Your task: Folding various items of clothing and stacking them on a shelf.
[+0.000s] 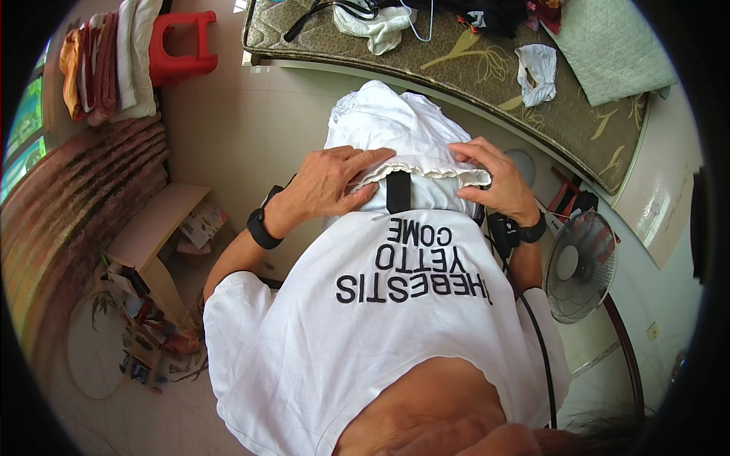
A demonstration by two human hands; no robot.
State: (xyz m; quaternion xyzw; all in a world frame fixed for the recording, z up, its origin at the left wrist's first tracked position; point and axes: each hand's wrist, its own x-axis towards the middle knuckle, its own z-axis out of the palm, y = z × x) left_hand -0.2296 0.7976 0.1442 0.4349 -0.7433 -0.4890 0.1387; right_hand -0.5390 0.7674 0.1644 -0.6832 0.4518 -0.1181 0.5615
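Note:
White ribbed cloth, likely a garment, with a wavy edge (399,137) lies bunched over my lap. My left hand (336,176) holds its near edge on the left, thumb below and fingers on top. On the right, my right hand (499,176) pinches the same edge between thumb and fingers. A black strap (398,192) shows between the hands, just under the cloth's edge. Both wrists wear black bands. What lies beneath the cloth is hidden.
Beyond the cloth is a patterned mattress (456,62) with white underpants (536,74), a hanger and other clothes. A standing fan (580,267) is at right. A red plastic stool (182,48) with hanging cloths and a low wooden table (157,225) are at left.

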